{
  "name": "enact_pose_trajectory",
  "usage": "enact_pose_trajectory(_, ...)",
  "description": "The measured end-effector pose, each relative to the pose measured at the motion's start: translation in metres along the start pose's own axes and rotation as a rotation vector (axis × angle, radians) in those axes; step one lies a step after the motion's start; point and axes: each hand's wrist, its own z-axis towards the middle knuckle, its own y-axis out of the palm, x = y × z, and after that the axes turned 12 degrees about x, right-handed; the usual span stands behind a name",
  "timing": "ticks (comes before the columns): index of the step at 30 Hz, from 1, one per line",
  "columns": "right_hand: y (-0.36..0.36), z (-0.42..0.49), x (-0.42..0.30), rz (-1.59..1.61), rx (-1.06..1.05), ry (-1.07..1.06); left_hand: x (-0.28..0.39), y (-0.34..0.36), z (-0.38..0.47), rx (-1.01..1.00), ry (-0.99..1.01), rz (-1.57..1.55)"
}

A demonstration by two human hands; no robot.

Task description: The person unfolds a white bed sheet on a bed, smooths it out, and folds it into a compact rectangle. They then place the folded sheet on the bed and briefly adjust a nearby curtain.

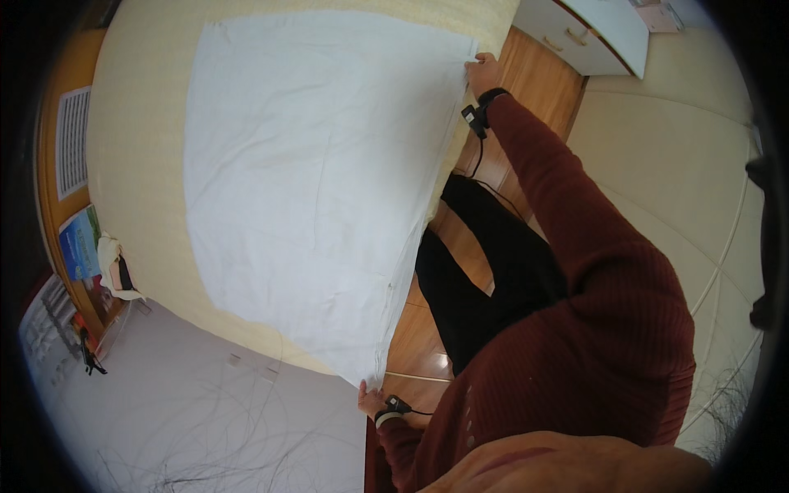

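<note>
A white cloth [296,166] lies spread over a pale yellow bed cover [138,142], with soft creases across it. Its near edge runs slantwise along the side of the bed and looks layered and bunched toward the lower end. At the upper end of that edge, my right hand [484,71] pinches the corner between thumb and fingers. My left hand [372,399] grips the opposite corner, just past the bed's lower edge. The cloth is drawn fairly straight between them. Each wrist wears a dark band with a small cabled device.
Wood flooring [542,80] shows between the bed and a cream padded surface [666,135]. A white drawer cabinet [579,37] stands at upper right. Along the left, a wooden ledge [102,302] carries a blue printed booklet [80,243]. A pale wall [203,400] borders the bed below.
</note>
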Motion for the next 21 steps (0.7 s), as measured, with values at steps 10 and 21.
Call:
enact_pose_trajectory(10, 0.012, 0.043, 0.017, 0.12, -0.093, 0.058, 0.003, 0.004, 0.0, 0.027, 0.013, 0.008)
enact_pose_trajectory(21, -0.002, 0.067, -0.024, -0.277, -0.306, -0.282, -0.004, 0.003, 0.007, 0.083, 0.019, -0.02)
